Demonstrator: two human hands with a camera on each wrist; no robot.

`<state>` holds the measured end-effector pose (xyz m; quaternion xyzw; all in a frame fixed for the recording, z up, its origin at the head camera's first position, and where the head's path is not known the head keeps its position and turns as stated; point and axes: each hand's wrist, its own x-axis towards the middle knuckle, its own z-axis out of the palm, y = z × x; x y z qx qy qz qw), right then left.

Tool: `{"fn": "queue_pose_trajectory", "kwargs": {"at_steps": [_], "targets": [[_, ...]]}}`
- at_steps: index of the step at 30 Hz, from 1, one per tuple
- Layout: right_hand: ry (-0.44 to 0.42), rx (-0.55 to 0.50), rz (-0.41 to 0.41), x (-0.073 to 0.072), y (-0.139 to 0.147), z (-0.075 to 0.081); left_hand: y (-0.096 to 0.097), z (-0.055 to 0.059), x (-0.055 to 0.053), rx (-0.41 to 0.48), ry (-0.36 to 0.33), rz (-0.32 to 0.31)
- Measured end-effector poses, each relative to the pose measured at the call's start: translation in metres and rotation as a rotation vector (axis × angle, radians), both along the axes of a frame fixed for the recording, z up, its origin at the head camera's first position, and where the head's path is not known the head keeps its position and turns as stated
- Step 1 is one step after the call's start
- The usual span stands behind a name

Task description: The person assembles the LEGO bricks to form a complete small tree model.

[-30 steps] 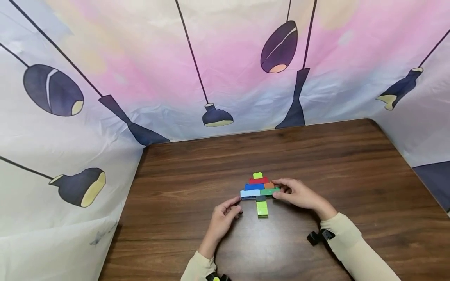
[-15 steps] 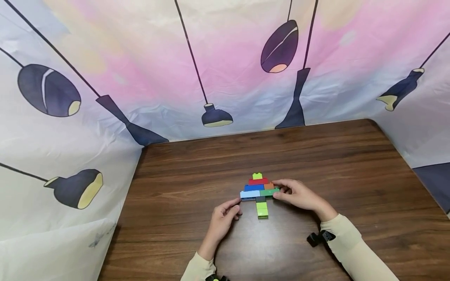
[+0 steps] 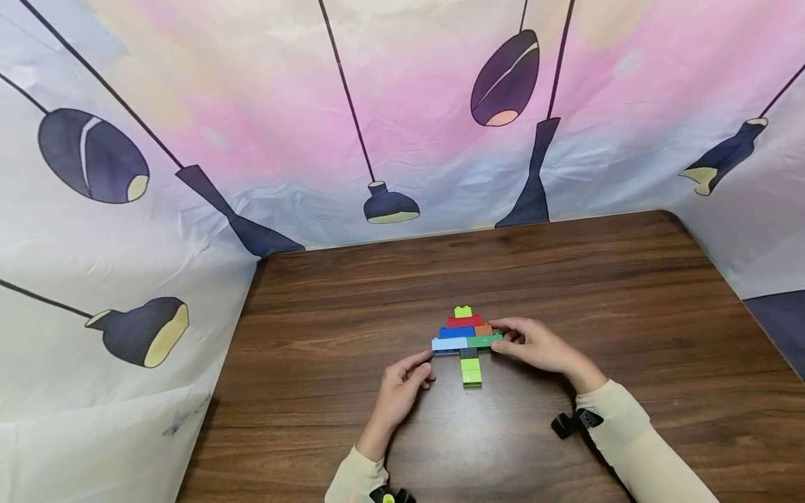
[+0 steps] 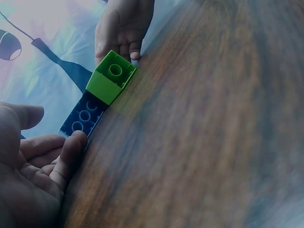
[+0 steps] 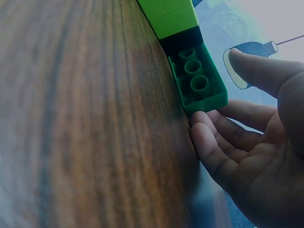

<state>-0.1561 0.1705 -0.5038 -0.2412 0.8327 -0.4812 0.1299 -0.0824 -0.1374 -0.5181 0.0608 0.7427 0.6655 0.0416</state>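
Note:
A tree-shaped build of toy building bricks lies on the table. From the top it has a lime brick (image 3: 462,311), a red brick (image 3: 464,321), a blue brick (image 3: 457,332) beside an orange brick (image 3: 483,330), then a light blue brick (image 3: 449,344) beside a green brick (image 3: 485,341). Its trunk is a black brick (image 3: 468,353) over lime bricks (image 3: 471,372). My left hand (image 3: 401,388) has fingertips at the light blue brick's outer end. My right hand (image 3: 533,344) touches the green brick's outer end, thumb held away from it in the right wrist view. Hollow undersides face the wrist cameras.
The brown wooden table (image 3: 339,300) spreads around the build. A fabric backdrop (image 3: 277,105) printed with hanging lamps rises behind its far edge and at the sides. Each sleeved wrist wears a black camera (image 3: 575,423).

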Motion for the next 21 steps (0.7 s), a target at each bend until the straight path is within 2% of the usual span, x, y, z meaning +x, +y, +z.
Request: {"fn": "queue_pose_trajectory", "kwargs": {"at_steps": [12, 21], "targets": [[-0.009, 0.001, -0.001, -0.0003, 0.0002, -0.0002, -0.001, -0.0022, -0.0002, -0.062, 0.044, -0.034], [-0.01, 0.002, 0.003, -0.0004, 0.0008, 0.0017, -0.0007, -0.0016, -0.0013, -0.086, 0.054, -0.035]]}}
